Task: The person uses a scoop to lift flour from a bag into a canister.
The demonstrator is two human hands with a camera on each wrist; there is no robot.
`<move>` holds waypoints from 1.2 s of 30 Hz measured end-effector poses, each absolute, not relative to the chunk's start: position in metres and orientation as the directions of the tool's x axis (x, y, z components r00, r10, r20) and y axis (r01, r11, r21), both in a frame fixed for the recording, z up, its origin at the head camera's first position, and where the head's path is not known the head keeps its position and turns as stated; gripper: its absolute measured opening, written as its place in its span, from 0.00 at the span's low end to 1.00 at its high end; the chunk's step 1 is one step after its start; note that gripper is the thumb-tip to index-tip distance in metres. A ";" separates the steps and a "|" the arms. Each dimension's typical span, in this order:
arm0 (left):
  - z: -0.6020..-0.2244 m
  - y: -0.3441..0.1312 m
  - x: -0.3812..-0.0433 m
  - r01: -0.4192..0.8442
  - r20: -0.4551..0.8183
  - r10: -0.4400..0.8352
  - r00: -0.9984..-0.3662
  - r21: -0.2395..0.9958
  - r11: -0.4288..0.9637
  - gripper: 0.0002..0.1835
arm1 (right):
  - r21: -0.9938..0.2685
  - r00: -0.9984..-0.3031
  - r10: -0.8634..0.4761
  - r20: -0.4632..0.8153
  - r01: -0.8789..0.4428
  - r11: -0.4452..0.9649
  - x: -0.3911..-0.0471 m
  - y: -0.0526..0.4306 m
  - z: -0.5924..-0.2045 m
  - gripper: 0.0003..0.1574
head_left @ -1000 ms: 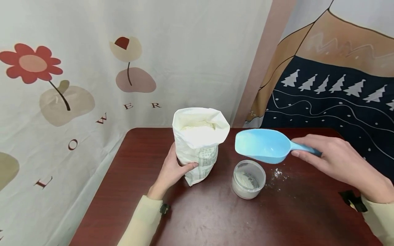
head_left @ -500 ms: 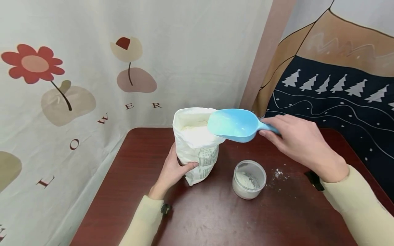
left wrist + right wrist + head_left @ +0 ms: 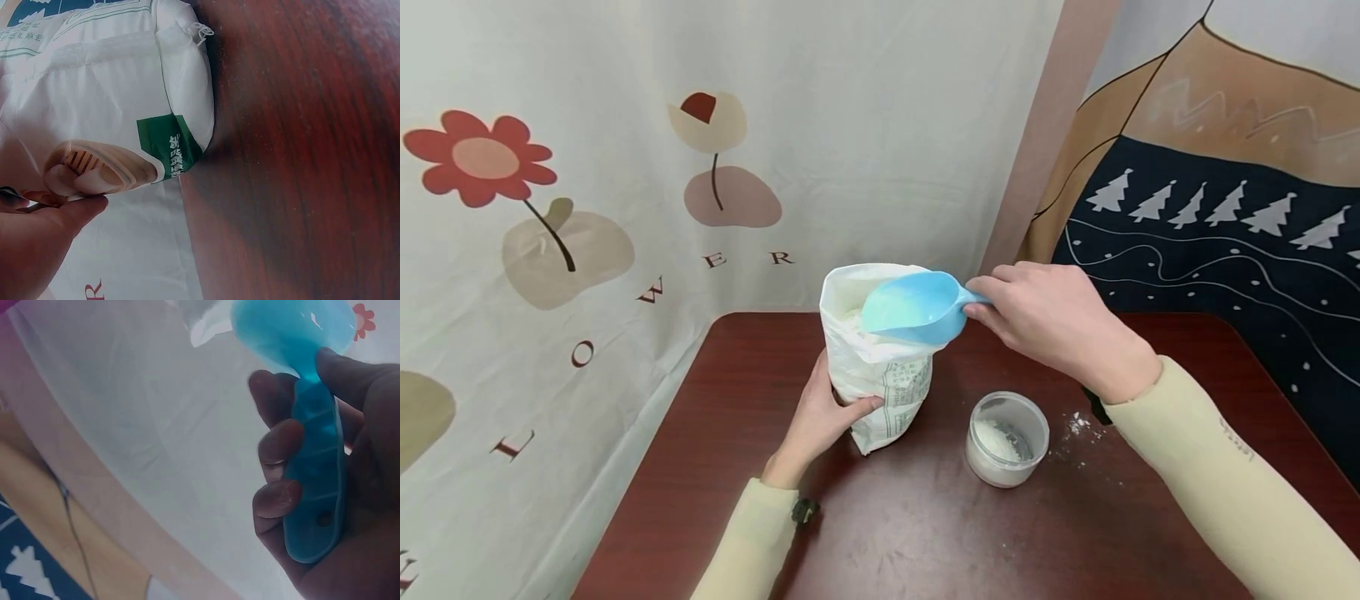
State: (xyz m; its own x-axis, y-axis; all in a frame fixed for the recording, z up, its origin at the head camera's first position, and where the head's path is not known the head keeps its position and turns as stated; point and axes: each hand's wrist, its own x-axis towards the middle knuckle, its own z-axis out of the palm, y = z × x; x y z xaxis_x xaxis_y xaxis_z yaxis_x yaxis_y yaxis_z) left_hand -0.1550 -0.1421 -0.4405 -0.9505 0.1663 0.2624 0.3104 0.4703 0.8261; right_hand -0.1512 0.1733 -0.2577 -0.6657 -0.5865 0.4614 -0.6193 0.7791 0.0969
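Scoop (image 3: pixel 917 307), gripped by the right hand (image 3: pixel 1060 321), sits left of that hand, partly in the white bag (image 3: pixel 898 382) the left hand (image 3: pixel 818 417) holds.

a person's left forearm (image 3: pixel 747 537) slants up from the bottom of the head view, leading to the left hand (image 3: pixel 815 414), its thumb (image 3: pixel 859 408) stretched to the right in a holding grip while the other fingers are largely hidden. the right forearm (image 3: pixel 1217 475), sleeved to the wrist, cuts in from the lower right; the right hand (image 3: pixel 1048 312), back turned upward, sits higher than the left. the right wrist view shows its fingers (image 3: pixel 281 447) curled into a grasp, thumb laid forward.
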 end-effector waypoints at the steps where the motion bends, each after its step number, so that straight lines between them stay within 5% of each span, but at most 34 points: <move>1: -0.440 -0.142 -0.155 0.310 0.262 0.166 -0.951 0.826 0.471 0.54 | 0.105 -0.665 -0.593 0.454 -0.621 0.777 -0.153 0.171 -0.256 0.15; 8: -0.441 -0.143 -0.155 0.303 0.257 0.160 -0.953 0.829 0.470 0.55 | 0.184 -0.663 -0.622 0.416 -0.608 0.772 -0.161 0.155 -0.240 0.07; 36: -0.442 -0.143 -0.155 0.286 0.241 0.156 -0.958 0.839 0.463 0.55 | 0.385 -0.626 -0.687 0.371 -0.569 0.726 -0.164 0.125 -0.237 0.25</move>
